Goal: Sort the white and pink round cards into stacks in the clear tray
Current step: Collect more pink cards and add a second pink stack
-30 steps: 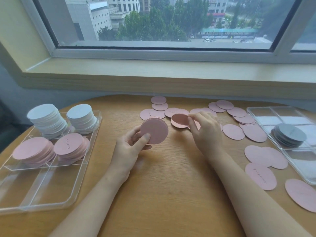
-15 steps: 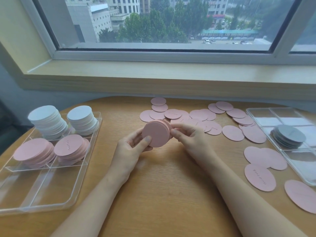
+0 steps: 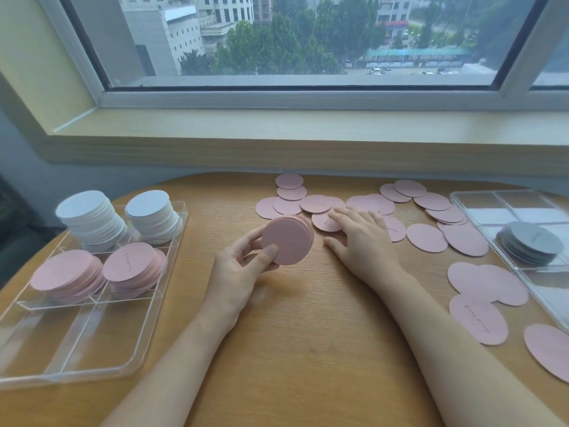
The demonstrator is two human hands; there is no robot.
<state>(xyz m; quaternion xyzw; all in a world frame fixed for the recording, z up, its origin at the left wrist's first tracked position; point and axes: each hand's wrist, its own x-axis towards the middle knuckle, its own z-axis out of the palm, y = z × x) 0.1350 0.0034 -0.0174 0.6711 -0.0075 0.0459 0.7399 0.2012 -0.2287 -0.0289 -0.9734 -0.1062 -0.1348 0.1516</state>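
My left hand (image 3: 238, 269) grips a small stack of pink round cards (image 3: 288, 240) upright above the table's middle. My right hand (image 3: 360, 238) lies flat with straight fingers, its fingertips touching a loose pink card (image 3: 323, 223) on the table. Several more loose pink cards (image 3: 426, 237) are spread across the far middle and right of the table. The clear tray (image 3: 77, 359) on the left holds two white stacks (image 3: 92, 217) at its far end and two pink stacks (image 3: 132, 269) in the compartments in front of them.
A second clear tray (image 3: 480, 204) at the right edge holds a grey stack of round cards (image 3: 531, 246). More pink cards (image 3: 478, 323) lie near the right front of the wooden table. A window sill runs behind the table. The left tray's near compartments hold nothing.
My right hand brought a pink card to the stack in my left hand, let it go there, then moved back right and down onto the loose cards.
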